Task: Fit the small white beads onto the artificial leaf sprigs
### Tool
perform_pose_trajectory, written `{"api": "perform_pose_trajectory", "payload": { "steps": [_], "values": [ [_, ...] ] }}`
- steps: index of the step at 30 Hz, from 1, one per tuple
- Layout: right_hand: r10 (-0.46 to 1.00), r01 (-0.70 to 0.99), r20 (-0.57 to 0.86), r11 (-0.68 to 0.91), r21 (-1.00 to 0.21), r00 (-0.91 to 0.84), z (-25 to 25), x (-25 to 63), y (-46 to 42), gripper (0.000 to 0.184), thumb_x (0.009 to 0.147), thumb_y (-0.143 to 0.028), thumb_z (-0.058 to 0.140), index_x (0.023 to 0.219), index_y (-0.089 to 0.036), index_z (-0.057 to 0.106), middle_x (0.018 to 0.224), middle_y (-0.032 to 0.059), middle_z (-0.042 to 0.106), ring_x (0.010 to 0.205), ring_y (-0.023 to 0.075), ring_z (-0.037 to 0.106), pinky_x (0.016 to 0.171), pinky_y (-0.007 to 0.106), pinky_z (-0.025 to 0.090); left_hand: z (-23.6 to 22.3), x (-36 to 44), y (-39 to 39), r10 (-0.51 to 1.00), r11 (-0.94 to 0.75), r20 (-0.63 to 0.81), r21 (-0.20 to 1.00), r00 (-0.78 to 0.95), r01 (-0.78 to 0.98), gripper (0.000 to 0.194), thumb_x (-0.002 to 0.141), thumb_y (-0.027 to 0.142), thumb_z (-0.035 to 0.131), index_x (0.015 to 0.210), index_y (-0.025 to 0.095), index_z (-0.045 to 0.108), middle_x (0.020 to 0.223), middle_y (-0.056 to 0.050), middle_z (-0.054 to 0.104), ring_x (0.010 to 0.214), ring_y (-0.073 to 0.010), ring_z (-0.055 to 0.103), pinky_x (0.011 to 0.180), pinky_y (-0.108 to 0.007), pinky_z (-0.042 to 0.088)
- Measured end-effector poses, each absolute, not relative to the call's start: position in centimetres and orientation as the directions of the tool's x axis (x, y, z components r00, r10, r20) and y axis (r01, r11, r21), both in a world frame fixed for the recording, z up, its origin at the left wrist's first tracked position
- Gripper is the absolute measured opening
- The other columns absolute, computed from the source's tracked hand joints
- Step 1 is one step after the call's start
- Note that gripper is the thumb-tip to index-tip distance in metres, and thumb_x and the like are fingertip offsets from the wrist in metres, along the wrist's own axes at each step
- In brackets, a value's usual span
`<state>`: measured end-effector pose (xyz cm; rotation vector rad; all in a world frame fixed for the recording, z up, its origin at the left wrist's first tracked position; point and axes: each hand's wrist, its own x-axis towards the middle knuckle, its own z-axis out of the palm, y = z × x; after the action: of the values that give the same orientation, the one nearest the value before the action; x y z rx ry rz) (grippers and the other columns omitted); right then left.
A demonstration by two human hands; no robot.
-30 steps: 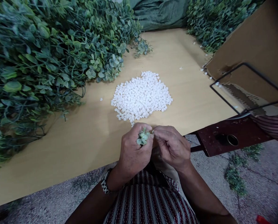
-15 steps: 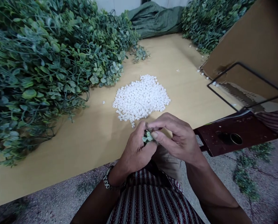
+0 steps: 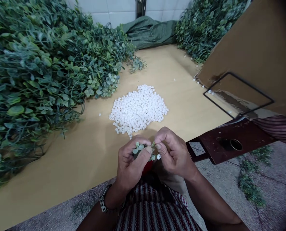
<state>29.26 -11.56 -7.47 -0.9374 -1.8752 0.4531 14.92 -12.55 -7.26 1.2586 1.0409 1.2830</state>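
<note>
Between thumb and fingers, my left hand (image 3: 133, 163) is closed on a sprig of artificial leaves (image 3: 138, 148) with small pale green leaves. My right hand (image 3: 175, 154) pinches a thin green tip of that sprig, close to the left thumb. One small white bead-like piece (image 3: 158, 157) shows at the sprig's lower right, just below the right thumb. A heap of such small white pieces (image 3: 139, 109) lies on the table just beyond both hands.
Artificial foliage (image 3: 49, 70) is piled high on the table's left, with more foliage (image 3: 205, 29) at the back right. A cardboard box flap (image 3: 248, 54) and a black wire frame (image 3: 239, 93) stand at the right. A dark red bench (image 3: 220, 144) sits below; leafy sprigs (image 3: 251, 183) lie on the floor.
My hands have drawn slightly apart, showing more of the sprig and a white piece by it. The view has tilted up, bringing more of the wall into sight.
</note>
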Motion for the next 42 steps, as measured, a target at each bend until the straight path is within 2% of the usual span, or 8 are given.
{"api": "perform_pose_trajectory", "payload": {
  "steps": [6,11,18,22,26,29,35,42],
  "values": [
    [0.679,0.445,0.664,0.723,-0.529,-0.313,-7.8,30.6,-10.2,0.012,0.091,-0.009,0.049,0.087,-0.02,0.054,0.072,0.0008,0.057,0.066,0.014,0.054,0.057,0.027,0.046,-7.1,14.9,-12.4,0.994,-0.082,0.084,0.996,0.063,-0.04,0.018,0.079,0.013,0.06,0.062,0.018,0.058,0.059,0.003,0.053,0.054,-0.0095,0.048,0.052,-0.021,0.041],
    [0.762,0.734,0.59,0.558,-0.387,-0.268,-8.9,33.1,-6.7,0.011,0.091,-0.013,0.053,0.09,-0.018,0.062,0.081,0.0055,0.062,0.076,0.0179,0.06,0.066,0.032,0.05,-7.9,15.1,-12.5,0.998,0.002,-0.008,0.994,-0.06,-0.107,0.013,0.08,0.016,0.062,0.068,0.019,0.058,0.062,0.004,0.051,0.052,-0.008,0.044,0.048,-0.019,0.039],
    [0.737,0.821,0.606,0.523,-0.228,-0.3,-10.0,33.0,-5.9,0.015,0.09,-0.015,0.052,0.082,-0.018,0.064,0.074,0.0059,0.06,0.075,0.0203,0.056,0.066,0.034,0.048,-8.3,15.3,-12.4,0.996,0.041,-0.05,0.993,-0.075,-0.113,0.012,0.08,0.018,0.061,0.069,0.019,0.058,0.062,0.004,0.052,0.055,-0.0091,0.047,0.051,-0.019,0.042],
    [0.75,0.746,0.62,0.544,-0.384,-0.228,-9.6,32.9,-6.9,0.012,0.09,-0.014,0.054,0.086,-0.019,0.064,0.078,0.0047,0.061,0.075,0.0187,0.058,0.067,0.033,0.047,-8.3,15.3,-12.3,0.997,0.03,-0.034,0.998,-0.075,-0.055,0.012,0.079,0.017,0.062,0.067,0.019,0.06,0.059,0.003,0.052,0.053,-0.0096,0.048,0.05,-0.02,0.041],
    [0.844,0.45,0.523,0.517,-0.728,-0.123,-8.5,32.2,-8.4,0.007,0.089,-0.018,0.059,0.084,-0.02,0.063,0.076,0.0001,0.061,0.071,0.0136,0.059,0.064,0.028,0.047,-8.0,15.4,-12.2,0.996,0.011,-0.014,0.999,-0.084,-0.04,0.011,0.077,0.016,0.063,0.066,0.019,0.061,0.06,0.003,0.054,0.054,-0.0098,0.047,0.05,-0.021,0.041],
    [0.908,0.207,0.403,0.418,-0.884,-0.112,-7.9,31.1,-9.6,0.007,0.088,-0.023,0.063,0.082,-0.02,0.063,0.072,-0.0018,0.061,0.066,0.0114,0.057,0.059,0.025,0.046,-7.6,15.4,-12.2,0.997,-0.04,0.038,0.999,-0.063,-0.031,0.011,0.075,0.014,0.062,0.065,0.018,0.062,0.063,0.002,0.057,0.056,-0.01,0.049,0.053,-0.023,0.041],
    [0.963,-0.042,0.248,0.245,-0.969,-0.108,-8.7,30.0,-10.5,0.02,0.084,-0.038,0.069,0.079,-0.019,0.063,0.07,-0.0004,0.06,0.063,0.012,0.054,0.056,0.025,0.046,-7.0,15.3,-12.2,0.996,-0.084,0.084,0.996,0.008,-0.009,0.014,0.075,0.012,0.063,0.062,0.018,0.064,0.064,0.001,0.06,0.061,-0.0121,0.053,0.058,-0.025,0.043],
    [0.963,-0.08,0.245,0.237,-0.968,-0.116,-9.5,29.8,-10.8,0.019,0.085,-0.037,0.068,0.079,-0.02,0.062,0.069,-0.0013,0.06,0.064,0.0117,0.055,0.056,0.024,0.046,-7.1,15.4,-12.3,0.993,-0.117,0.117,0.993,0.026,-0.015,0.014,0.075,0.011,0.062,0.062,0.018,0.063,0.063,0.001,0.061,0.059,-0.0114,0.053,0.057,-0.025,0.043]
  ]
}}
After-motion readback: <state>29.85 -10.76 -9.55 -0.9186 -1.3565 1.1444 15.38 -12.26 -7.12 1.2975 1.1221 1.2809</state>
